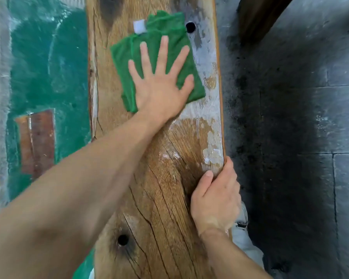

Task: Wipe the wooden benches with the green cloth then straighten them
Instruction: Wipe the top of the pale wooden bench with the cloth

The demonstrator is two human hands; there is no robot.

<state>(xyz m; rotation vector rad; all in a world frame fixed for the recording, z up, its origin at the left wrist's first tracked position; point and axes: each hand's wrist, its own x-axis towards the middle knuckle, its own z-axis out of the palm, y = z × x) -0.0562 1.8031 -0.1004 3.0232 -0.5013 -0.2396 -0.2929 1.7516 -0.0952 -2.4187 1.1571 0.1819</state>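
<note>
Wiping step in hand. Your left hand (159,85), fingers spread, presses the folded green cloth (157,57) flat on the worn wooden plank desk (149,178); right hand (216,200) clamps its edge. Next: stroke toward the unwiped near end.

We see a worktop (149,178) of raw brown wood, matt, with open grain and long dark cracks. Along its right side, grey-white paint is flaking and worn thin. The cloth (165,43) is green, soft and fuzzy like microfibre, with a small white label (139,26) sewn on it. The floor (290,117) at the right is grey stone slabs, rough and stained black. At the left, the ground (48,57) looks painted green, with scuffs.
</note>
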